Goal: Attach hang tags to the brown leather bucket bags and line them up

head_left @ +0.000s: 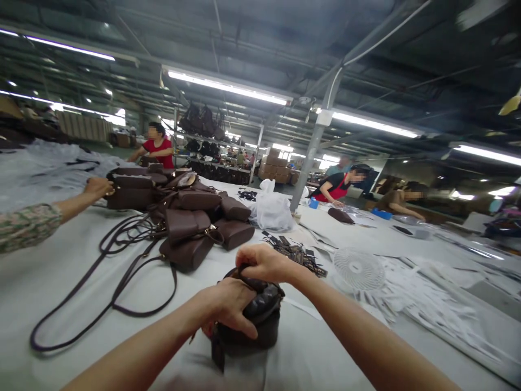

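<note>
A small dark brown handbag [260,332] stands on the white-covered table in front of me, with something dark and shiny bulging at its top. My left hand [234,304] lies over the near left side of the bag's top, thumb on the outside; its other fingers are partly hidden at the opening. With bent fingers, my right hand [262,263] grips the far top edge of the same bag. A dark tag-like piece [218,353] hangs at the bag's left side.
Brown handbags [191,222] are piled at the left, their long straps [118,293] looping over the table. A co-worker's hand [100,187] touches the pile. Black tags [297,252], a white fan [358,269] and a white plastic bag [271,209] lie beyond. Other people work farther back.
</note>
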Tool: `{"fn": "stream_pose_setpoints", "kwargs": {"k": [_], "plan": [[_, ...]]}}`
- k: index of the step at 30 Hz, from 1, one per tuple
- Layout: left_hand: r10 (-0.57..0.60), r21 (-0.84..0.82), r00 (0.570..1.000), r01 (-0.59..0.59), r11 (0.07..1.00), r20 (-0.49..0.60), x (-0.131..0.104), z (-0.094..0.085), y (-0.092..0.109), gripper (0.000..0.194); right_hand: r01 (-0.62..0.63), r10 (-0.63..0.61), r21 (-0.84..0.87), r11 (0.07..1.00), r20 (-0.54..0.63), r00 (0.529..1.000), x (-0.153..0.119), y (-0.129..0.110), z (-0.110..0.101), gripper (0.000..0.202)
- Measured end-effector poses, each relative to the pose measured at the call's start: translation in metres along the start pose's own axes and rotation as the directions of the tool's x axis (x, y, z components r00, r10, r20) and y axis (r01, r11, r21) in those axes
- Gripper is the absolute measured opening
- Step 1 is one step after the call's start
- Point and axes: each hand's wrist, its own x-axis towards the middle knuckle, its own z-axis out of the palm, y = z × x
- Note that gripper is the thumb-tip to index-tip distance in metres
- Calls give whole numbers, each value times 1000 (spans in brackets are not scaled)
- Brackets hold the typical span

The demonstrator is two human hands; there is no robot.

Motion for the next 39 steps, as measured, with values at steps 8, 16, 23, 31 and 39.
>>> {"fn": "stream_pose_setpoints", "kwargs": {"k": [8,16,23,31,39], "plan": [[-45,-400,999,30,916,-27,0,-19,-6,41,-22,37,158,987,-93,995,-34,-5,-21,16],[-179,-514,907,-47,857,-381,9,-11,6,18,-102,78,-45,994,-373,925,-77,7,-5,36],[-215,-192,707,114,975,-673,-2,-6,28,20,-253,350,284,925,-375,858,-122,71,42,49],[-21,269,941,118,956,-338,30,33,76,28,-28,256,363,931,-597,760,-125,87,78,22],[-191,301,948,266,916,-256,47,39,82,35,33,286,381,924,-746,601,-124,95,101,31]]}}
